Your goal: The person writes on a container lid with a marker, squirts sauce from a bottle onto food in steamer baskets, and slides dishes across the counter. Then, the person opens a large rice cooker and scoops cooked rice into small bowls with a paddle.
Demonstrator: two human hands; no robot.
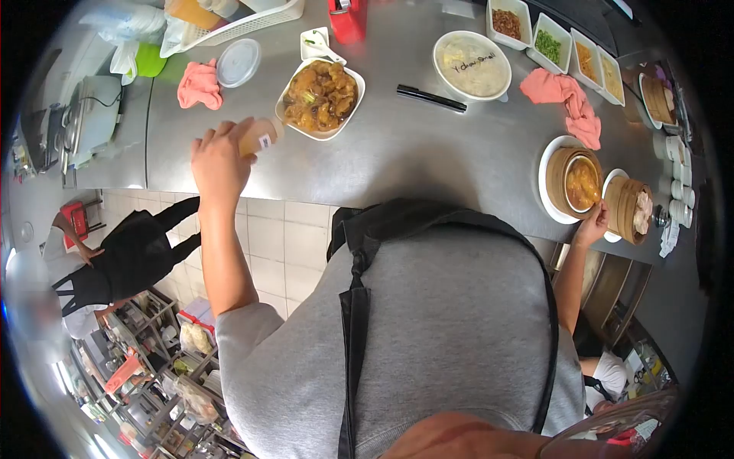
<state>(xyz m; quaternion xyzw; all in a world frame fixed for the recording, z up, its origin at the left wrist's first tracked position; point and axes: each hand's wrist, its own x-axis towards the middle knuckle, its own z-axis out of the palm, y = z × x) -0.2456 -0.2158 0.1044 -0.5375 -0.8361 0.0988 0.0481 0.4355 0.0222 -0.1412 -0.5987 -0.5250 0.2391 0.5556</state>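
My left hand (219, 161) is closed around a small bottle (261, 138) with a white label, held tilted with its end close to a white dish (336, 133). That dish holds brown saucy food (319, 96). At the right, my right hand (591, 225) pinches the near rim of a small bowl (583, 183) of orange-brown saucy food. The bowl sits inside a bamboo steamer (562, 177) on a white plate (547, 183). Beside it stands another bamboo steamer (628, 205) with pale dumplings (643, 213).
A lidded tub (472, 65) and black marker (431, 98) lie on the steel counter (397, 153). Pink cloths (200, 84), a clear lid (238, 63), a spoon dish (315, 43) and topping containers (548, 44) stand around. A person in a black apron (138, 252) is at left.
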